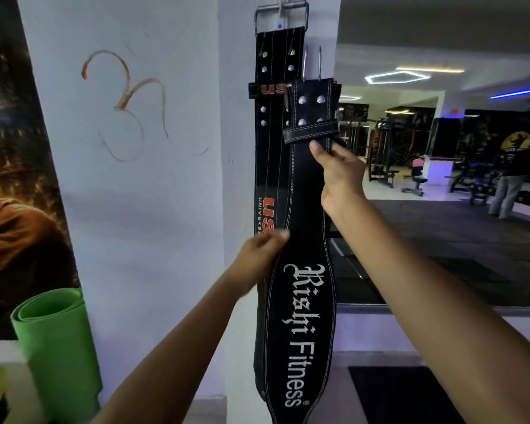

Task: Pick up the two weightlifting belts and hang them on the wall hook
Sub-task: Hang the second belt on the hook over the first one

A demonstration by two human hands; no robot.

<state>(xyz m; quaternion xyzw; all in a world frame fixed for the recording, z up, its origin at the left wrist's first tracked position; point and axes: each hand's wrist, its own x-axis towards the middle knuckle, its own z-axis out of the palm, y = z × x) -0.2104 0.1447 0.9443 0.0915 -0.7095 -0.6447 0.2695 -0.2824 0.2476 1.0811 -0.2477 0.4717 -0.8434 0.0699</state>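
Note:
A black belt with red "USI" lettering hangs by its steel buckle from the wall hook at the top of the white pillar. In front of it is a second black belt printed "Rishi Fitness", held upright, its buckle prongs pointing up below the hook. My right hand grips this belt just under its leather loop. My left hand pinches the belt's left edge lower down, slightly blurred.
A rolled green mat stands at the lower left against a dark poster. To the right a gym floor opens with machines and a person standing far off. A dark floor mat lies at the lower right.

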